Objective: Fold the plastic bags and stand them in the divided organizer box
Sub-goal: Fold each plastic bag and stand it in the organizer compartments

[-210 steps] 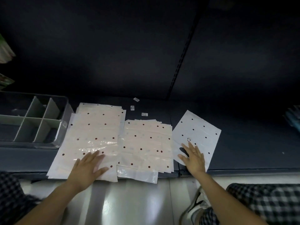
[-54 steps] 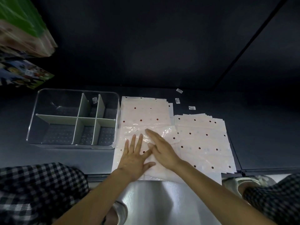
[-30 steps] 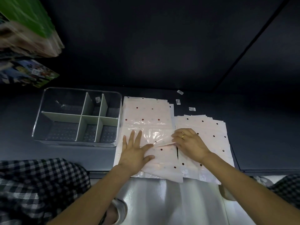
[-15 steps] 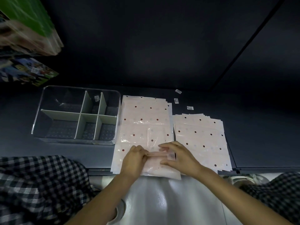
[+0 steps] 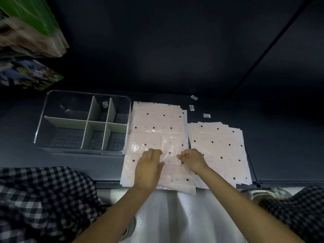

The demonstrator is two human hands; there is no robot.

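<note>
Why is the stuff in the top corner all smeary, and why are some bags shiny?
Head view: the green packages at top left are blurred. The light glares off the crinkly bag between the left hand and right hand. The wide lens bends the organizer box. The back is dark.

Two stacks of dotted bags (image 5: 158, 120) (image 5: 217, 146), one divided organizer box (image 5: 84, 149) — six compartments — three small labels (image 5: 194, 97).
</note>
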